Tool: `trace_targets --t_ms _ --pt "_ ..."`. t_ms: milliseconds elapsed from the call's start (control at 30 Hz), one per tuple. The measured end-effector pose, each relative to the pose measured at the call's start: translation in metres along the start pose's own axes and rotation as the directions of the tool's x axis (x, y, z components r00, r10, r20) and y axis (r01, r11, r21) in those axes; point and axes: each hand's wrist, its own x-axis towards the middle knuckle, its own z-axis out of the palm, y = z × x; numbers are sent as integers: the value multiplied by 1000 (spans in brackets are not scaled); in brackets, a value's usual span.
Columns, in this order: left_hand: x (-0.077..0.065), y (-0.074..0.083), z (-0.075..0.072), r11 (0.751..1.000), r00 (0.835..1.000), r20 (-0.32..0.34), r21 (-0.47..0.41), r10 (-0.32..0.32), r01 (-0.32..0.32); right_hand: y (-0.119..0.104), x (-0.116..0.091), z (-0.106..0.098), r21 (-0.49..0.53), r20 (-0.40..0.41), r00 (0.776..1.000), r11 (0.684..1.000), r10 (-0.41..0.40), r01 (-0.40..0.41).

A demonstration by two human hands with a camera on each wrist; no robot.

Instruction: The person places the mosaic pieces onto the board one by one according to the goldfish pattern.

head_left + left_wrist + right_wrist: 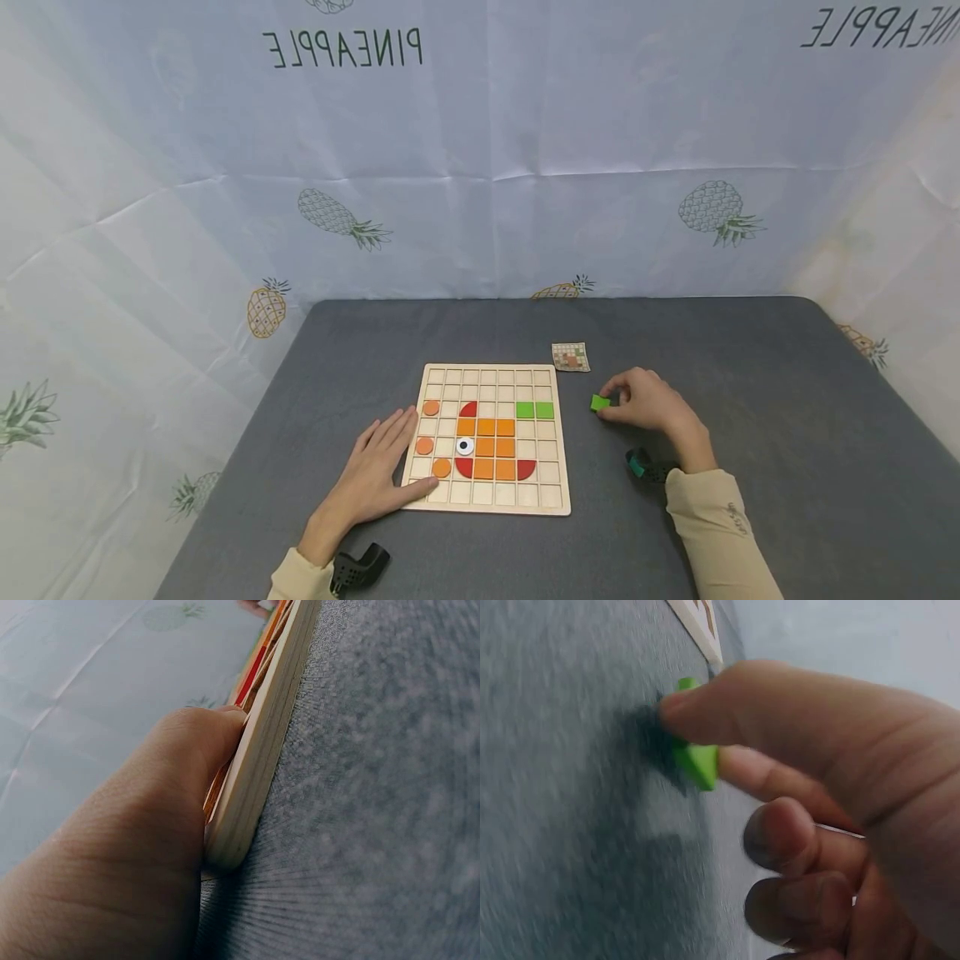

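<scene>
On the dark table lies a wooden grid board [528,496] carrying orange squares [485,447], red quarter-round pieces [527,470], orange discs [424,446], a white eye piece [465,446] and two green squares [535,410]. My left hand [378,475] rests along the board's left edge, fingers straight, its thumb over the front left corner; the left wrist view shows the thumb [199,742] against the board's side. To the right of the board, my right hand [648,404] pinches a green square tile [599,402] between thumb and fingers. In the right wrist view the tile [699,766] is close over the table.
A small pattern card [571,357] lies just beyond the board's back right corner. Black straps with camera mounts sit at both wrists. Behind the grey table [750,350] hangs a pale curtain [495,233] printed with pineapples.
</scene>
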Motion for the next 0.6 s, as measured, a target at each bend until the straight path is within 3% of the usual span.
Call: trace_targets --t_ms 200,600 --pt "1 -1 0 1000 1000 -5 -1 6 -6 -6 4 7 17 -22 998 998 -58 58" --pt "0 0 0 1000 1000 -3 0 -1 1 -10 9 16 1 -11 999 999 -40 40"
